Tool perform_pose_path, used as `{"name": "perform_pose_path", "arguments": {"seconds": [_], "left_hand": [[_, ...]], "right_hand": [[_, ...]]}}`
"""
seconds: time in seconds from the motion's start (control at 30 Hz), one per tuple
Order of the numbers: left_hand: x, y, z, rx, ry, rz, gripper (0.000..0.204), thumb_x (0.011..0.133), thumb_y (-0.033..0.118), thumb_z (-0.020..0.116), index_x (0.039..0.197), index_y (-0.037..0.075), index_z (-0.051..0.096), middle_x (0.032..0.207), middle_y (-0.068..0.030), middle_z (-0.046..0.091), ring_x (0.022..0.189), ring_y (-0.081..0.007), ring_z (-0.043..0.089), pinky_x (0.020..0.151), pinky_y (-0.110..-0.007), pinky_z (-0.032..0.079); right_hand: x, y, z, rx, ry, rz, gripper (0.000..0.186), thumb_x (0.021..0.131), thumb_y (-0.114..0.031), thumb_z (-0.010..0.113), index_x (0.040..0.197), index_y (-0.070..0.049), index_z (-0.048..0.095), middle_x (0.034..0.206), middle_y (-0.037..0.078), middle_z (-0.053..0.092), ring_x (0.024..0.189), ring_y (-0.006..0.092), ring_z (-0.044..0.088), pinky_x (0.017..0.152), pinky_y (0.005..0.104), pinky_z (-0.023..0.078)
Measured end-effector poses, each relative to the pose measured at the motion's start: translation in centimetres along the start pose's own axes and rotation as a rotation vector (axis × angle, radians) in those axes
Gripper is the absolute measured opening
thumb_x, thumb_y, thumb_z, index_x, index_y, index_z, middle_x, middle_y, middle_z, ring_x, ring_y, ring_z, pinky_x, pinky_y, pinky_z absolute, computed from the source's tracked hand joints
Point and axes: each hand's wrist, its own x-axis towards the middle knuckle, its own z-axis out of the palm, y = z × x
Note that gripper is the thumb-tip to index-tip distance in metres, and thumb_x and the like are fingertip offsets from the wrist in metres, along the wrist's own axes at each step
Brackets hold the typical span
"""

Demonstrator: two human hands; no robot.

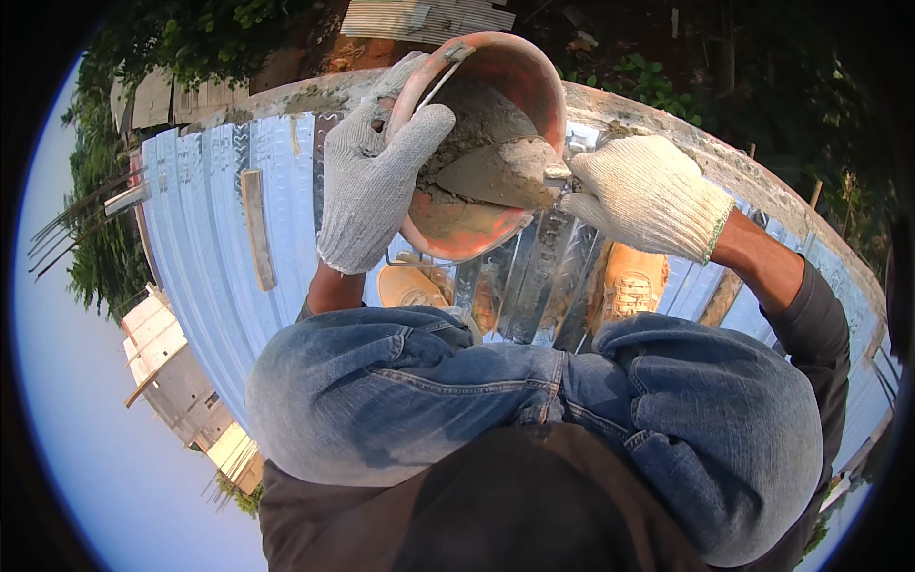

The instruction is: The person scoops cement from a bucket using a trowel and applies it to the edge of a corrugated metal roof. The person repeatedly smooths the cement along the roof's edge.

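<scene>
An orange bucket (530,69), tilted with its mouth toward me, holds wet grey mortar (479,116). My left hand (374,176), in a whitish knit glove, is closed on the bucket's left rim, thumb over the edge. In the bucket's mouth lies a trowel (507,173), its pointed blade smeared with mortar. My right hand (653,194), gloved the same way, grips the trowel at the bucket's right side; its handle is hidden in the fingers. A thin wire bail (410,262) hangs below the bucket.
I squat on ribbed bluish metal sheeting (205,200), tan shoes (631,284) below the bucket. A mortar-crusted wall edge (734,162) curves along the far side. A wooden strip (257,229) lies on the left. Plants and ground show beyond, with a building (172,353) far left.
</scene>
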Motion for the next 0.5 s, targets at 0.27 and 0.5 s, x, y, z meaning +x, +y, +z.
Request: {"name": "perform_pose_path", "arguments": {"seconds": [0.27, 0.5], "left_hand": [[-0.1, -0.7, -0.3, 0.046, -0.001, -0.004, 0.058, 0.102, 0.034, 0.088, 0.148, 0.001, 0.076, 0.118, -0.0033, 0.079, 0.101, -0.0103, 0.072, 0.089, -0.027, 0.058], [0.1, -0.8, 0.7, 0.044, -0.068, 0.045, 0.057, 0.104, 0.023, 0.087, 0.155, 0.004, 0.072, 0.138, -0.0106, 0.080, 0.119, -0.0181, 0.078, 0.104, -0.037, 0.064]], "right_hand": [[-1.5, 1.1, -0.8, -0.046, 0.079, 0.025, 0.032, 0.105, -0.033, 0.075, 0.114, -0.004, 0.085, 0.092, 0.020, 0.081, 0.078, 0.0361, 0.080, 0.075, 0.0472, 0.065], [0.0, -0.1, 2.2, -0.027, 0.032, -0.052, 0.030, 0.103, -0.034, 0.075, 0.109, -0.005, 0.081, 0.084, 0.017, 0.079, 0.078, 0.0369, 0.081, 0.076, 0.0484, 0.066]]}}
